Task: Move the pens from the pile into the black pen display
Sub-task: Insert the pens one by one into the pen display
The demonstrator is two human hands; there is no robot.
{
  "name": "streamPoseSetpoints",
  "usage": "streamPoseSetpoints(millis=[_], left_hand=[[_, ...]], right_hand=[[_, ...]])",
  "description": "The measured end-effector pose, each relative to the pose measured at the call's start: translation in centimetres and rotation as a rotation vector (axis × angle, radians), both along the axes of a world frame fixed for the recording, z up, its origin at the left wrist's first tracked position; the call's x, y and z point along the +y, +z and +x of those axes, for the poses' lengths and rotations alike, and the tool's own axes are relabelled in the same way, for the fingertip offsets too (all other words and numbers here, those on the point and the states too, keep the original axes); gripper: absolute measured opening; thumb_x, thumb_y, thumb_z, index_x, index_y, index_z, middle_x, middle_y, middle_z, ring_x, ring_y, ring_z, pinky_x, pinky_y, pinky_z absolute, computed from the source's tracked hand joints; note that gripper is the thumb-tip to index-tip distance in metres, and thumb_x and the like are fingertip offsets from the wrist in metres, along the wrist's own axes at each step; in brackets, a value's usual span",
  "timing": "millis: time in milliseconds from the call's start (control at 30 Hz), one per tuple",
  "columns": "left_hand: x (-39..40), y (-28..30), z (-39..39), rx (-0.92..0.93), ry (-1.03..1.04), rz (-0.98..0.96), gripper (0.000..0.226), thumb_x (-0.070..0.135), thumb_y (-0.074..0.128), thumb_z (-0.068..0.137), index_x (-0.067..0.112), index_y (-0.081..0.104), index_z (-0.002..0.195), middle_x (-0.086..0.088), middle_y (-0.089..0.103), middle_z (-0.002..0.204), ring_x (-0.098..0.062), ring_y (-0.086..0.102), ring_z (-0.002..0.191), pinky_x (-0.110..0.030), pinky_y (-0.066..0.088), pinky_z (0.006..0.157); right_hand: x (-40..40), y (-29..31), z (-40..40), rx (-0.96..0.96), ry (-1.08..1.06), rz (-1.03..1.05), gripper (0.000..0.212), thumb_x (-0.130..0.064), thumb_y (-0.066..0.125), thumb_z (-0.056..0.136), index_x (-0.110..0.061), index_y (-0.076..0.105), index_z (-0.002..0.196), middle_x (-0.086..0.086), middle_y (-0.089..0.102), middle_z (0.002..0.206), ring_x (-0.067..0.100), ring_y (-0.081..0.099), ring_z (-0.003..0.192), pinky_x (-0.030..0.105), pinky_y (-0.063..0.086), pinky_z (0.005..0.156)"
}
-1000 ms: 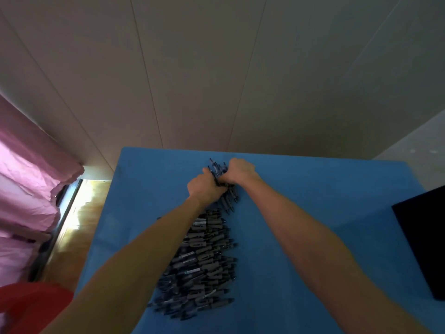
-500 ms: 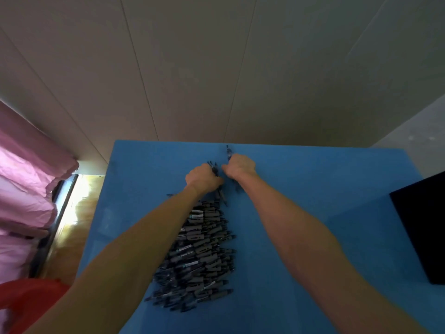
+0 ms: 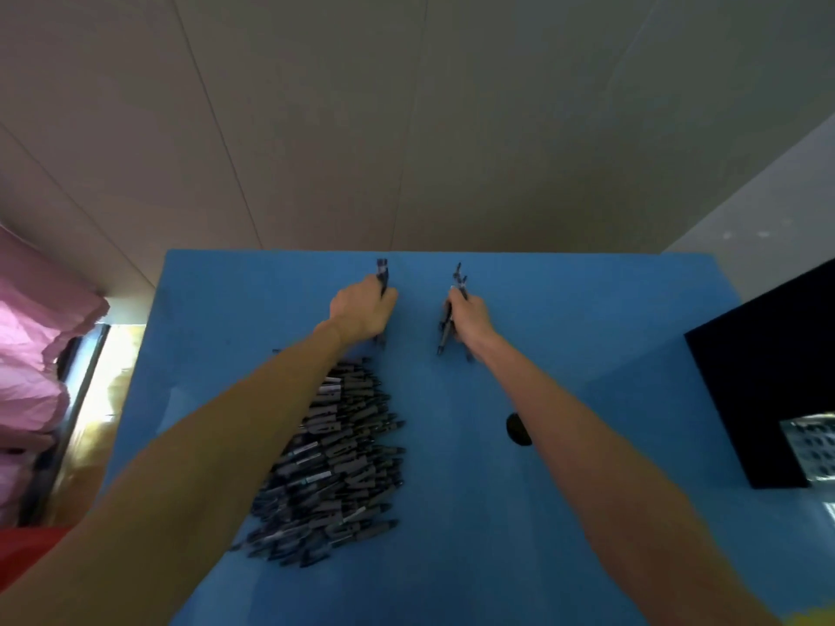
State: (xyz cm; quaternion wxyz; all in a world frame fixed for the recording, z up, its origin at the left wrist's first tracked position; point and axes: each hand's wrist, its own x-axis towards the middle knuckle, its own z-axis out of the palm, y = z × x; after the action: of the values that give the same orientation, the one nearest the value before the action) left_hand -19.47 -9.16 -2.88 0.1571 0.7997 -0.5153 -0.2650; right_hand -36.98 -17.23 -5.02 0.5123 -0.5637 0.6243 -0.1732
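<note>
Head view: both arms reach forward over a blue table (image 3: 565, 309). Left hand (image 3: 361, 311), fingers curled round a few pens (image 3: 383, 272) whose ends stick out beyond the knuckles toward the far edge. Right hand (image 3: 470, 316), likewise closed round a small bundle (image 3: 447, 323) protruding from both sides of the fist. Hands are apart, both beyond the far end of the pile (image 3: 334, 458), which lies on the table under and right of the left forearm. Black display (image 3: 763, 381) stands at the right edge, well apart from both hands. A small dark object (image 3: 518, 429) lies just left of the right forearm.
</note>
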Motion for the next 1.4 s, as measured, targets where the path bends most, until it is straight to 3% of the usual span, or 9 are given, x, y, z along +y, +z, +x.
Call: streamPoseSetpoints(millis=[167, 267, 467, 600, 700, 833, 933, 1167, 1400], left_hand=[[0.7, 6.1, -1.9, 0.619, 0.172, -0.134, 0.023, 0.026, 0.035, 0.111, 0.010, 0.044, 0.098, -0.015, 0.053, 0.081, -0.021, 0.055, 0.063, -0.031, 0.048, 0.056], [2.3, 10.9, -4.1, 0.746, 0.210, -0.263, 0.025, 0.023, 0.037, 0.111, 0.010, 0.045, 0.091, -0.012, 0.052, 0.072, -0.012, 0.056, 0.048, -0.021, 0.047, 0.045], [5.9, 19.3, -9.3, 1.011, 0.293, -0.474, 0.027, 0.024, 0.046, 0.109, 0.001, 0.057, 0.100, -0.012, 0.068, 0.083, -0.025, 0.066, 0.073, -0.045, 0.058, 0.077], [7.5, 23.0, -14.4, 1.220, 0.282, -0.559, 0.020, 0.022, 0.046, 0.109, 0.008, 0.058, 0.100, -0.008, 0.069, 0.083, -0.021, 0.067, 0.069, -0.046, 0.059, 0.078], [8.9, 24.2, -18.6, 1.183, 0.242, -0.530, 0.031, 0.030, 0.048, 0.108, 0.003, 0.063, 0.106, 0.004, 0.065, 0.064, -0.016, 0.054, 0.053, -0.032, 0.048, 0.054], [11.0, 26.3, -25.1, 1.060, 0.209, -0.526, 0.037, 0.033, 0.055, 0.105, 0.007, 0.071, 0.083, 0.005, 0.045, 0.051, -0.014, 0.034, 0.050, -0.025, 0.029, 0.048], [11.8, 27.5, -29.5, 0.991, 0.143, -0.508, 0.032, 0.030, 0.061, 0.102, 0.007, 0.076, 0.086, 0.005, 0.051, 0.051, -0.009, 0.031, 0.047, -0.020, 0.026, 0.041], [9.0, 29.4, -40.5, 0.909, 0.170, -0.575, 0.013, 0.023, 0.069, 0.095, 0.013, 0.073, 0.089, -0.003, 0.079, 0.084, -0.009, 0.043, 0.054, -0.024, 0.035, 0.049], [4.1, 28.8, -52.0, 0.770, 0.190, -0.678, 0.011, 0.021, 0.079, 0.087, 0.013, 0.071, 0.088, 0.001, 0.058, 0.068, -0.015, 0.050, 0.066, -0.028, 0.043, 0.062]], right_hand=[[1.8, 3.0, -3.6, -0.231, -0.139, 0.076, 0.041, -0.035, 0.055, 0.100, -0.016, 0.049, 0.064, 0.003, 0.053, 0.064, 0.016, 0.045, 0.053, 0.029, 0.036, 0.050], [2.5, 6.5, -5.7, -0.379, -0.133, 0.117, 0.034, -0.037, 0.059, 0.099, -0.018, 0.055, 0.071, -0.001, 0.052, 0.059, 0.013, 0.045, 0.048, 0.026, 0.034, 0.047], [6.1, 16.5, -11.1, -0.569, -0.178, -0.036, 0.029, -0.037, 0.061, 0.100, -0.011, 0.076, 0.095, -0.005, 0.051, 0.061, 0.009, 0.035, 0.046, 0.021, 0.024, 0.037], [10.0, 21.1, -17.5, -0.637, -0.253, -0.110, 0.027, -0.034, 0.068, 0.097, -0.010, 0.076, 0.104, -0.007, 0.058, 0.067, 0.007, 0.037, 0.048, 0.020, 0.025, 0.038], [13.0, 23.7, -22.9, -0.591, -0.329, -0.138, 0.025, -0.030, 0.076, 0.091, -0.007, 0.073, 0.102, 0.000, 0.073, 0.081, 0.007, 0.039, 0.046, 0.020, 0.027, 0.039], [15.1, 26.3, -30.6, -0.577, -0.426, -0.195, 0.026, -0.025, 0.078, 0.089, -0.006, 0.073, 0.105, 0.007, 0.079, 0.100, 0.007, 0.034, 0.049, 0.020, 0.026, 0.039], [15.6, 27.9, -36.0, -0.562, -0.457, -0.266, 0.019, -0.021, 0.077, 0.089, -0.005, 0.073, 0.100, 0.008, 0.079, 0.099, 0.006, 0.033, 0.050, 0.018, 0.024, 0.039], [11.3, 31.3, -49.7, -0.433, -0.443, -0.428, 0.013, -0.012, 0.063, 0.096, 0.001, 0.064, 0.099, 0.007, 0.079, 0.096, 0.005, 0.032, 0.041, 0.018, 0.023, 0.035], [6.0, 31.8, -59.3, -0.403, -0.273, -0.460, 0.021, -0.032, 0.068, 0.097, -0.013, 0.064, 0.105, 0.007, 0.077, 0.095, 0.009, 0.041, 0.050, 0.021, 0.027, 0.043]])
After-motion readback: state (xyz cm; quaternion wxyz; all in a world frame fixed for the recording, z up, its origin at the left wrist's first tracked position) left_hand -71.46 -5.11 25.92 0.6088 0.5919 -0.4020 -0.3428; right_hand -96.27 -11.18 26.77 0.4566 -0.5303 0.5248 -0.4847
